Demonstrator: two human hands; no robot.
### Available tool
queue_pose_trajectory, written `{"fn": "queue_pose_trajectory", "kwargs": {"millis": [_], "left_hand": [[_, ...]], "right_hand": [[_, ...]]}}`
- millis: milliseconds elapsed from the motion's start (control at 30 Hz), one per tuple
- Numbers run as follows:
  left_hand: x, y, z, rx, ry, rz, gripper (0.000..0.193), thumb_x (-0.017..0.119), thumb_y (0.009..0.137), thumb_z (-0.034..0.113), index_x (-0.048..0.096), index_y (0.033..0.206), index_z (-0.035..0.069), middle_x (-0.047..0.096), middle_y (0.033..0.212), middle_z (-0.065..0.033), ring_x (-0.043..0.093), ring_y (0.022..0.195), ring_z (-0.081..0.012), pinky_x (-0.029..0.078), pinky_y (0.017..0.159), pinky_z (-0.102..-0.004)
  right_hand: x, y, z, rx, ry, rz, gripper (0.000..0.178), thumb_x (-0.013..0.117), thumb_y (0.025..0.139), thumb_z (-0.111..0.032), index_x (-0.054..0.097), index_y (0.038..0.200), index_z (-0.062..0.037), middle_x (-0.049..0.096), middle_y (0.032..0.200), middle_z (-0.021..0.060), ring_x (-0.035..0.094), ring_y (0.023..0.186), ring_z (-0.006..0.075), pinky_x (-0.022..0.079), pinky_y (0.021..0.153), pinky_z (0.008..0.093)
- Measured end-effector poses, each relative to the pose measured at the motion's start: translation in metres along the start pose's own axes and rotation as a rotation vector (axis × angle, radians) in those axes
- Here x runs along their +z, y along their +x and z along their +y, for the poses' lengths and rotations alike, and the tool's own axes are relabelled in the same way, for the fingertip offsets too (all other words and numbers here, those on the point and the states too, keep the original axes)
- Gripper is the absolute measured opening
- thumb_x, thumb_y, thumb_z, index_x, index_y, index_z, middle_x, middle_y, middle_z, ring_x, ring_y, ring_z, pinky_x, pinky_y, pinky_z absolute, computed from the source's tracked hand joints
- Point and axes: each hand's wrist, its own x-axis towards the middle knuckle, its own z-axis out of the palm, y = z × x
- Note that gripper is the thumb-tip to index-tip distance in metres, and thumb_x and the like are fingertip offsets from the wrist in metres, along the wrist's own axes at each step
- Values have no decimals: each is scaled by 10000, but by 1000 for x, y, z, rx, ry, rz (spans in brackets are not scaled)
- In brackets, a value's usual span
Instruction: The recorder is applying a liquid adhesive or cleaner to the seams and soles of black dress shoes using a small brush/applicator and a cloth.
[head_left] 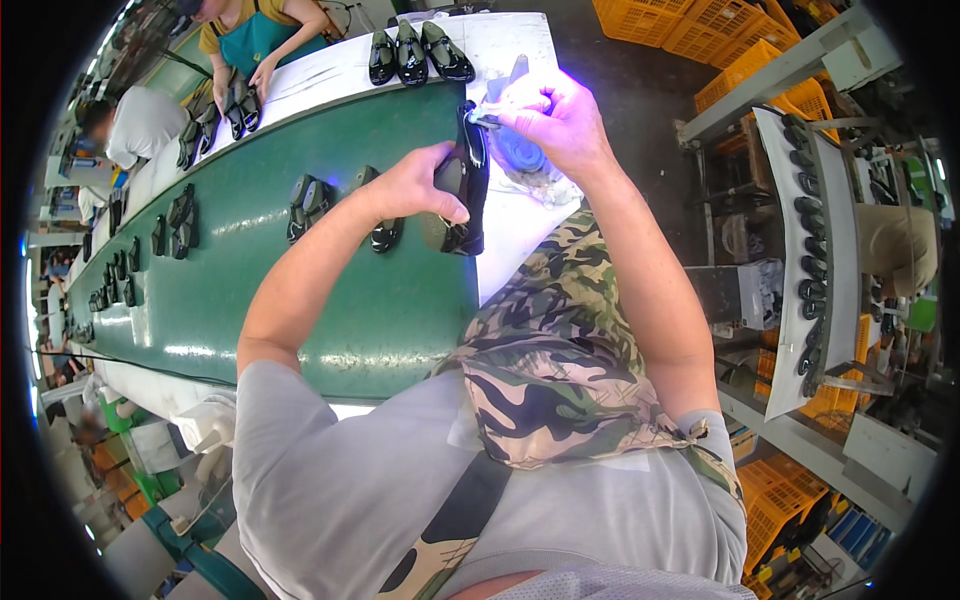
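A glossy black shoe point(473, 172) is tilted over the end of the green conveyor belt, its outsole turned toward my left hand. My left hand point(420, 185) grips it around its side, thumb across the near part. At the shoe's far end, my right hand point(555, 118) is closed in a pinch. Something small and bluish shows between its fingertips, in a bright violet-blue glow, too small to name. Under and beside my right hand lies a round blue bundle point(520, 152) with clear plastic around it, on the white tabletop point(510, 265).
The green belt point(240, 280) carries several pairs of black shoes point(310, 205). More black shoes point(410, 55) stand on the far white ledge. A co-worker in a teal apron point(262, 45) handles shoes at far left. Orange crates point(690, 30) and a shoe-lined rack point(800, 250) stand right.
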Motion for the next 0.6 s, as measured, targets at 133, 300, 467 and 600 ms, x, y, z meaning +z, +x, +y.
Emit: {"fn": "queue_pose_trajectory", "kwargs": {"millis": [133, 300, 467, 600], "left_hand": [[4, 2, -11, -61, -362, 9, 683, 862, 624, 201, 550, 1187, -27, 634, 1011, -55, 597, 923, -145, 496, 859, -308], [10, 5, -19, -163, -653, 18, 488, 766, 741, 165, 568, 1149, -17, 661, 963, -80, 646, 864, -175, 517, 820, -310], [9, 12, -25, -203, -789, 63, 395, 736, 793, 158, 582, 1117, -7, 679, 954, -87, 675, 847, -205, 543, 833, -357], [7, 20, -39, -223, -854, 108, 373, 706, 826, 181, 582, 1138, 19, 677, 987, -88, 673, 874, -205, 543, 861, -366]], "right_hand": [[6, -3, 16, -22, 124, 4, 229, 761, 790, -32, 535, 761, -54, 531, 713, -51, 505, 688, 39, 444, 621, 234], [5, -14, 42, -10, 143, -73, 183, 735, 824, -23, 640, 976, 16, 661, 844, 46, 628, 741, 110, 520, 699, 266], [9, -29, 50, 31, 250, -112, 173, 723, 806, 34, 563, 818, -32, 610, 857, 60, 610, 763, 131, 512, 706, 279], [1, -40, 53, 6, 250, -124, 250, 738, 778, 43, 506, 777, -51, 610, 877, 67, 593, 839, 142, 494, 742, 286]]}}
